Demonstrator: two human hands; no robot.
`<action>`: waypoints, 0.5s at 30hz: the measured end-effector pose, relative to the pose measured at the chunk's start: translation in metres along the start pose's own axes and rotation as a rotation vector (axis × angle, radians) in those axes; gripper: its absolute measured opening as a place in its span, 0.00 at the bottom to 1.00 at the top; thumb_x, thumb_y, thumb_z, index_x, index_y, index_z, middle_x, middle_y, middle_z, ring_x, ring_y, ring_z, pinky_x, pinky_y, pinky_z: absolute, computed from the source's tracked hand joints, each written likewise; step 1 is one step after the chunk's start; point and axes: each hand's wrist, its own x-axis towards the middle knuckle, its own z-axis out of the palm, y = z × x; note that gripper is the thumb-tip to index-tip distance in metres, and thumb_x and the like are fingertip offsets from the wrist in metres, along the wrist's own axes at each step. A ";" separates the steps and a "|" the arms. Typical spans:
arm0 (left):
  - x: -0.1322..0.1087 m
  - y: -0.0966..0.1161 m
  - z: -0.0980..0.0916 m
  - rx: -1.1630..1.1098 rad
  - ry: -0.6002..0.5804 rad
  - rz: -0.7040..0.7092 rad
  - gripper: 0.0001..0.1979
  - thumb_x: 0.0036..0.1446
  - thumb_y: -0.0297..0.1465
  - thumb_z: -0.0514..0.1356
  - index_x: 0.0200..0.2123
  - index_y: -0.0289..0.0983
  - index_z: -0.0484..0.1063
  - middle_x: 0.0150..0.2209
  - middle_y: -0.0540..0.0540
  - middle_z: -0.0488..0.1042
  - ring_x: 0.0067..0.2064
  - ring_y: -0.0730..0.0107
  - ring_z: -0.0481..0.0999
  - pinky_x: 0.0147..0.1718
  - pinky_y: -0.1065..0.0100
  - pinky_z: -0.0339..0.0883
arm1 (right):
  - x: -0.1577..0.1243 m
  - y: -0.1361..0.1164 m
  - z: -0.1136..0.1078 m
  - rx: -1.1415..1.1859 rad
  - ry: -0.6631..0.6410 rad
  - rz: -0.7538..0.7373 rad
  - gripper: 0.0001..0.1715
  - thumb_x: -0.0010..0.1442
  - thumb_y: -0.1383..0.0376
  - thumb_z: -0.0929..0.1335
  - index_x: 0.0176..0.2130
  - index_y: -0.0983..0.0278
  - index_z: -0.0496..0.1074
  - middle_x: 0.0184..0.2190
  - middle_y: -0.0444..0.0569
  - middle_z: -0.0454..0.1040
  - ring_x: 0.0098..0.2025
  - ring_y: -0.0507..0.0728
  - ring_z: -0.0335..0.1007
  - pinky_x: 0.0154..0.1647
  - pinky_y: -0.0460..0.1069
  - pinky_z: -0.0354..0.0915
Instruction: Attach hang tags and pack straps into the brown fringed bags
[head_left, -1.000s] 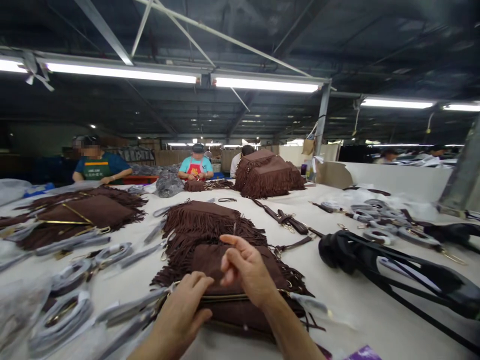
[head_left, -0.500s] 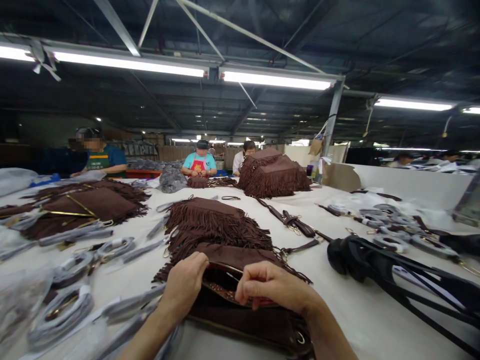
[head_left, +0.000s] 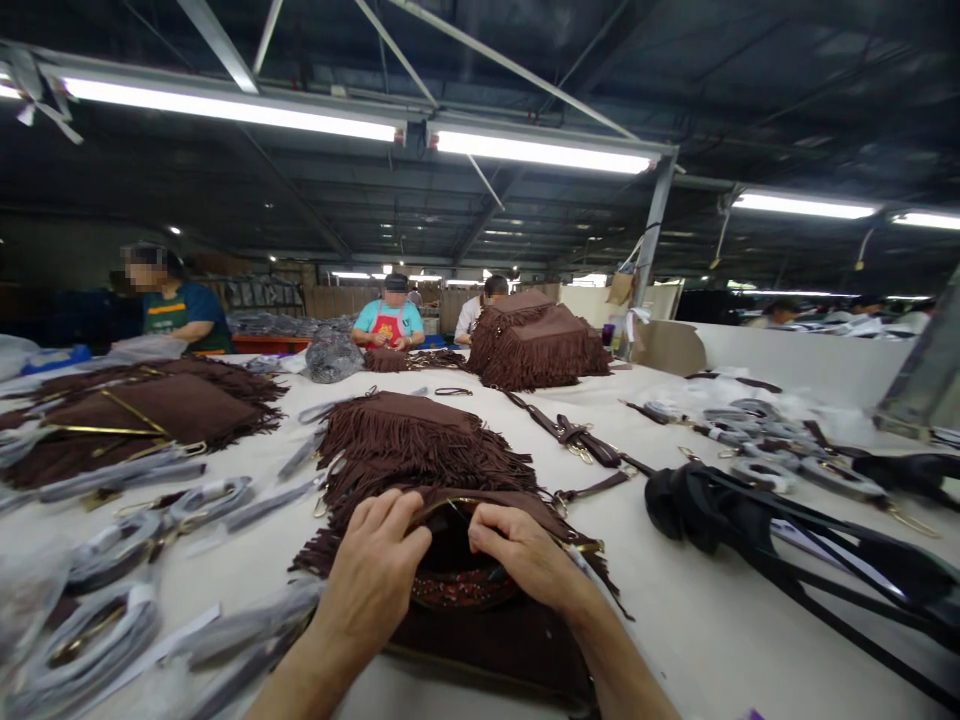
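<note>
A dark brown fringed bag [head_left: 495,640] lies in front of me with its zippered mouth spread wide, showing a dark inside and a patterned strip along the near edge. My left hand [head_left: 382,550] is closed on the left side of the opening. At the far right part of the rim, my right hand [head_left: 517,550] pinches the edge with curled fingers. Just beyond the bag's mouth, brown fringe [head_left: 427,440] spreads over the white tabletop [head_left: 720,620].
Wrapped straps [head_left: 97,640] lie at left, near a brown bag [head_left: 187,405]. Black straps [head_left: 705,510] and more wrapped straps [head_left: 757,420] are at right. Brown bags are piled [head_left: 540,345] farther back. Three people [head_left: 180,310] work across the table.
The bag's mouth has opened wider and rounder. My left hand has turned with its back upward, and my right hand has closed on the far rim. The view has shifted slightly right.
</note>
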 end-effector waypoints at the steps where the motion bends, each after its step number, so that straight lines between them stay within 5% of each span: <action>1: 0.002 0.001 0.003 0.005 -0.043 0.003 0.12 0.58 0.22 0.53 0.34 0.38 0.76 0.55 0.39 0.69 0.58 0.48 0.63 0.55 0.48 0.57 | 0.000 0.000 0.001 0.000 0.005 -0.006 0.15 0.61 0.61 0.62 0.25 0.63 0.65 0.24 0.42 0.66 0.31 0.55 0.63 0.33 0.47 0.57; 3: 0.008 -0.001 0.013 -0.004 -0.171 -0.038 0.15 0.55 0.19 0.53 0.35 0.38 0.78 0.60 0.37 0.66 0.60 0.45 0.62 0.56 0.44 0.56 | 0.001 0.001 0.003 0.010 0.017 -0.027 0.15 0.61 0.61 0.62 0.24 0.62 0.64 0.26 0.43 0.68 0.34 0.56 0.65 0.37 0.48 0.58; 6: 0.016 -0.011 0.031 -0.145 -0.322 -0.184 0.23 0.52 0.16 0.48 0.43 0.38 0.78 0.52 0.36 0.74 0.51 0.52 0.74 0.49 0.51 0.66 | 0.001 0.002 0.004 0.053 0.034 -0.065 0.15 0.61 0.62 0.62 0.24 0.62 0.64 0.35 0.47 0.74 0.46 0.60 0.67 0.48 0.50 0.59; 10: 0.019 -0.032 0.052 -0.577 -0.283 -0.345 0.30 0.43 0.17 0.49 0.47 0.39 0.78 0.47 0.45 0.79 0.51 0.60 0.75 0.53 0.61 0.65 | 0.002 0.011 0.008 0.003 0.081 -0.053 0.14 0.62 0.65 0.62 0.25 0.63 0.67 0.35 0.46 0.75 0.39 0.58 0.70 0.41 0.49 0.61; 15: 0.016 -0.047 0.061 -1.066 -0.231 -0.478 0.25 0.40 0.23 0.54 0.44 0.33 0.78 0.40 0.47 0.81 0.47 0.57 0.76 0.51 0.62 0.65 | 0.004 0.024 0.028 -0.310 0.094 -0.044 0.13 0.59 0.72 0.64 0.25 0.63 0.72 0.26 0.43 0.74 0.31 0.54 0.69 0.34 0.46 0.59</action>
